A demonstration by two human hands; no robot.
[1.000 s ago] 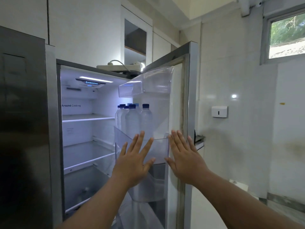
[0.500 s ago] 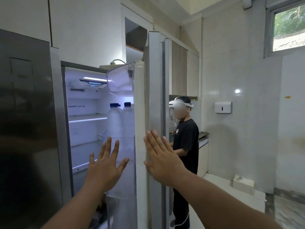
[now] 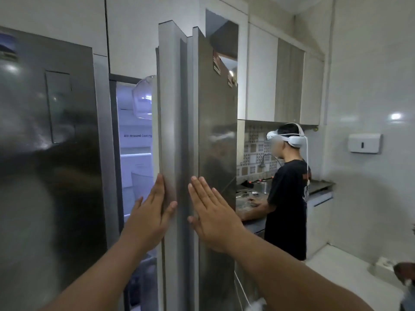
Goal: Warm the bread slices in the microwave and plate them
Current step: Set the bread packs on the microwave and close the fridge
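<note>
Nearest: left hand (image 3: 150, 215), flat, fingers straight, gripping nothing, pressed to inner edge of fridge door (image 3: 215, 140); right hand (image 3: 214, 217), likewise flat and unclenched, on door's steel face. Placement judged as a two-palm push to swing door closed. Behind: lit fridge interior (image 3: 135, 140), door bin (image 3: 143, 97), narrow gap remaining. Farther: second person (image 3: 286, 189) at counter by sink. Bread slices, microwave, plate: not in view.

A lit fridge shelf (image 3: 135, 154) is seen through the door gap; a grey counter (image 3: 320, 186) (partly hidden) carries a sink (image 3: 262, 187).
</note>
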